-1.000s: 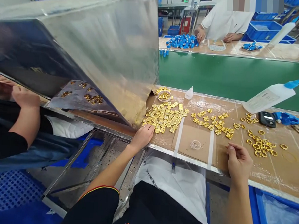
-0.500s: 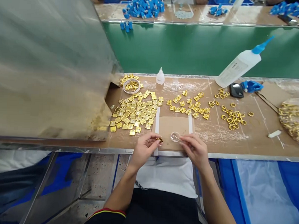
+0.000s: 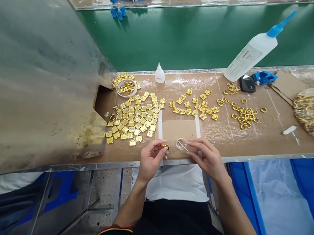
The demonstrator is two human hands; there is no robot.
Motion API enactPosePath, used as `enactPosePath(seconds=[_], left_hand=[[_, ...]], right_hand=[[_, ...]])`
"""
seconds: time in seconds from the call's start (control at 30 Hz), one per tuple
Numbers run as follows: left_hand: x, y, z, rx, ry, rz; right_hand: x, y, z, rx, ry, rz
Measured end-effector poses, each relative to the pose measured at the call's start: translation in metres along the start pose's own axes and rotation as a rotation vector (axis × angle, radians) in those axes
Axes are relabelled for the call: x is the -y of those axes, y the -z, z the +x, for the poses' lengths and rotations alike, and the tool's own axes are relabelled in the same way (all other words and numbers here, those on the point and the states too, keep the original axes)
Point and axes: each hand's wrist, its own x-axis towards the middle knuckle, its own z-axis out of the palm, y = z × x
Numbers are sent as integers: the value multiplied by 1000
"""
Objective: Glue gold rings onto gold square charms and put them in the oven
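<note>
Near the table's front edge, my left hand point(image 3: 151, 160) pinches a small shiny gold-coloured metal piece point(image 3: 165, 146) between thumb and fingers. My right hand point(image 3: 206, 156) is closed on a thin pale stick point(image 3: 184, 148). Its tip reaches over a small round clear dish point(image 3: 179, 146), where another thin line is visible; the dish's contents are hard to make out. Under both lies a cardboard sheet point(image 3: 172, 127) taped down with white strips. Many flat square gold pieces point(image 3: 132, 118) are spread to the left, and similar pieces with raised parts point(image 3: 202, 109) lie beyond the dish.
Gold rings point(image 3: 247, 116) lie to the right, near a black device point(image 3: 247, 83) and a tilted white bottle point(image 3: 249, 57). A small dropper bottle point(image 3: 160, 74) stands at the back. A metal housing point(image 3: 49, 81) bounds the left; a bag of gold parts point(image 3: 309, 110) sits far right.
The view has tilted down and shifted, so the table's back appears higher. My left hand has turned the gold piece slightly. My right hand's stick now points into the dish more visibly.
</note>
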Motion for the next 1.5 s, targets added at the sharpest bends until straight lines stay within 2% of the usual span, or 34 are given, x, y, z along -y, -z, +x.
enactPosePath(seconds=[0.13, 0.23, 0.33, 0.47, 0.57, 0.73, 1.1, 1.2, 1.33, 1.5], left_hand=[[-3, 0, -1, -10, -66, 87], [-4, 1, 0, -36, -93, 131], [-2, 2, -1, -41, -78, 85], [0, 4, -3, 9, -9, 57], [0, 4, -5, 25, 6, 81], [0, 4, -6, 38, -5, 138], [-1, -1, -7, 34, -71, 223], [-2, -1, -7, 59, -97, 255], [-2, 1, -6, 117, -110, 265], [-2, 2, -6, 157, -92, 223]], right_hand=[[4, -9, 5, -80, 87, -35], [8, -14, 15, -98, 94, -64], [10, -17, 24, -67, 107, -71], [10, -19, 30, -20, 130, -95], [9, -20, 29, -33, 120, -128], [2, -17, 25, -103, 33, -134], [2, -19, 16, -225, -249, 199], [4, -21, 14, -258, -356, 285], [7, -23, 12, -364, -494, 405], [11, -24, 14, -418, -524, 452]])
